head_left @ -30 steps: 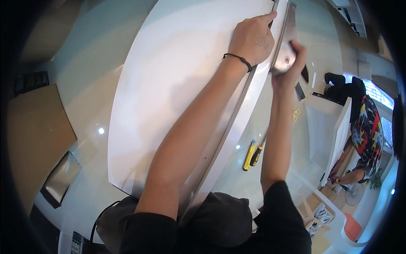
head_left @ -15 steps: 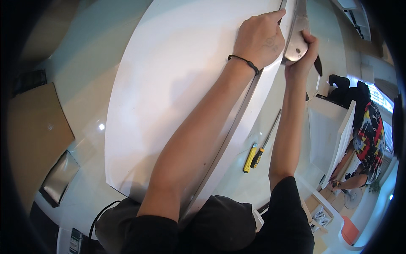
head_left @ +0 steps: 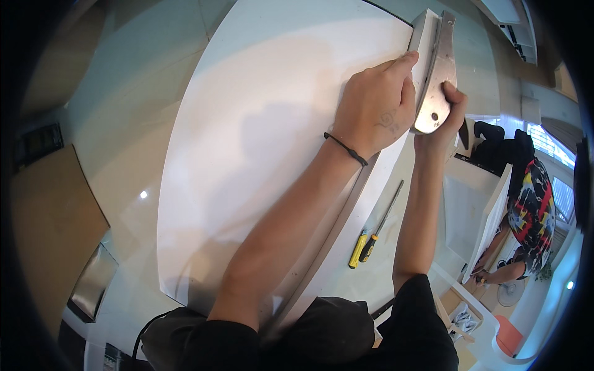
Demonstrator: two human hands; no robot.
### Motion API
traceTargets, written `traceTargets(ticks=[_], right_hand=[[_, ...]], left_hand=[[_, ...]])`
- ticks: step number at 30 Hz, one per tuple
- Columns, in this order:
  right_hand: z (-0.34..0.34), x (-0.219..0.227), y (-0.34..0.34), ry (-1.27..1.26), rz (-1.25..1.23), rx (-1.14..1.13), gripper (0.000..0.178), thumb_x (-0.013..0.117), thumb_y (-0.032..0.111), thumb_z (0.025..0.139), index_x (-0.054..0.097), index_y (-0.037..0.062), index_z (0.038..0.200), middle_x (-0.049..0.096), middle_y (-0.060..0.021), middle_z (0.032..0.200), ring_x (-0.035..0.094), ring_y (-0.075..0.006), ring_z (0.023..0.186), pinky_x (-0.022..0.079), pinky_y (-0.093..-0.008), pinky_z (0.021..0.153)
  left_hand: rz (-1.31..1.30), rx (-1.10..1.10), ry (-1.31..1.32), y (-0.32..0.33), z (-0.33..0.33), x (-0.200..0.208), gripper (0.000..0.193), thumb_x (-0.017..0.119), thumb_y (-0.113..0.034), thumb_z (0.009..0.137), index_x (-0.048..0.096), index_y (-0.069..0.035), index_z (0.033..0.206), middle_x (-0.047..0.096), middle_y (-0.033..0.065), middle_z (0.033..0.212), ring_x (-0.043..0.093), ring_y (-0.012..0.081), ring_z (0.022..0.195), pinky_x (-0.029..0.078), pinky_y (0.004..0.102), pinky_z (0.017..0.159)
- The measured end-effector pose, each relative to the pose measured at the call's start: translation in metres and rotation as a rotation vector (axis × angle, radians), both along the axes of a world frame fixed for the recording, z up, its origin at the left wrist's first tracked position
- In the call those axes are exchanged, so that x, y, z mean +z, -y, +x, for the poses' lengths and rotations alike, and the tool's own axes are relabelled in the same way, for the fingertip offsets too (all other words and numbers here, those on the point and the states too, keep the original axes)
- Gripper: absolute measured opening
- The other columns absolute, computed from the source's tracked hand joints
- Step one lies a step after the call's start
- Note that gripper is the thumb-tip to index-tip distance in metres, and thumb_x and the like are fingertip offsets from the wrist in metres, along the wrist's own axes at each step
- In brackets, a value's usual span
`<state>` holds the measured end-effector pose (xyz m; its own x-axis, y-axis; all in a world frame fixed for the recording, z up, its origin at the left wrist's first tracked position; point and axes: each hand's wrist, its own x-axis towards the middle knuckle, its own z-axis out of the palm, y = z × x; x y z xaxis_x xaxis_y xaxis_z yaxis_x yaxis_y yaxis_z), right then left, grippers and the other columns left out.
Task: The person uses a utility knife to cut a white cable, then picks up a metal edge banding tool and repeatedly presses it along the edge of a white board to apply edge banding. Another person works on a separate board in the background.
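Note:
A large white panel (head_left: 266, 117) with a curved left edge lies in front of me, a raised white strip (head_left: 328, 253) running along its right side. My left hand (head_left: 378, 108), with a dark cord bracelet at the wrist, is closed over this strip near its far end; the curled fingers are partly hidden. Just right of it, my right hand (head_left: 447, 117) grips a tapered silver metal piece (head_left: 435, 111) by its wide, rounded end, which has a hole. The thumb rests on the face. The metal lies along the strip's outer side.
A yellow cutter knife (head_left: 357, 248) and a screwdriver (head_left: 369, 247) with a black and yellow handle lie on the floor to the right. Another person (head_left: 533, 210) bends over a white cabinet (head_left: 473, 204) at far right. Cardboard (head_left: 52, 216) lies at left.
The view has tilted, so the panel's far edge and the metal piece's narrow end now show. Both hands have come somewhat nearer to me, the metal piece still in the right one.

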<state>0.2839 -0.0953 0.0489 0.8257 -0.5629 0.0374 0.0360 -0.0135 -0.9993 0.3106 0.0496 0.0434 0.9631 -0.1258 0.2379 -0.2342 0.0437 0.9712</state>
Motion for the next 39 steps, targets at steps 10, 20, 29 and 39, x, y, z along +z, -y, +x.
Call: traceTargets(ticks=[10, 20, 29, 39], right_hand=[[0.096, 0.019, 0.056, -0.036, 0.101, 0.078, 0.03, 0.057, 0.034, 0.095, 0.064, 0.0075, 0.106, 0.068, -0.0051, 0.102, 0.068, -0.0179, 0.093, 0.055, -0.0293, 0.079], [0.089, 0.001, 0.065, 0.036, 0.166, 0.103, 0.032, 0.056, 0.035, 0.096, 0.063, 0.0048, 0.105, 0.068, -0.0067, 0.101, 0.069, -0.0174, 0.092, 0.057, -0.0323, 0.083], [0.056, -0.007, 0.04, 0.082, 0.063, 0.023, 0.037, 0.057, 0.037, 0.094, 0.064, 0.0051, 0.111, 0.069, -0.0068, 0.103, 0.07, -0.0188, 0.094, 0.057, -0.0327, 0.084], [0.042, -0.009, 0.04, 0.025, 0.077, -0.026, 0.033, 0.057, 0.034, 0.093, 0.064, 0.0054, 0.107, 0.068, -0.0068, 0.098, 0.07, -0.019, 0.09, 0.057, -0.0325, 0.085]], left_hand=[[0.012, -0.042, -0.063, 0.0, 0.001, 0.002, 0.035, 0.062, -0.016, 0.098, 0.069, -0.001, 0.128, 0.075, 0.0183, 0.084, 0.074, 0.0268, 0.072, 0.056, 0.0335, 0.07], [0.04, -0.004, 0.0, 0.003, 0.0, -0.004, 0.035, 0.061, -0.016, 0.098, 0.068, -0.002, 0.129, 0.074, 0.0168, 0.082, 0.071, 0.0258, 0.069, 0.055, 0.0343, 0.068], [0.052, -0.041, -0.031, 0.001, 0.001, -0.003, 0.036, 0.061, -0.017, 0.099, 0.067, -0.004, 0.132, 0.075, 0.0184, 0.086, 0.073, 0.026, 0.072, 0.056, 0.0329, 0.071], [0.032, -0.04, -0.048, -0.001, 0.004, 0.0, 0.037, 0.062, -0.017, 0.098, 0.067, -0.004, 0.132, 0.075, 0.0179, 0.082, 0.072, 0.0259, 0.07, 0.056, 0.0336, 0.071]])
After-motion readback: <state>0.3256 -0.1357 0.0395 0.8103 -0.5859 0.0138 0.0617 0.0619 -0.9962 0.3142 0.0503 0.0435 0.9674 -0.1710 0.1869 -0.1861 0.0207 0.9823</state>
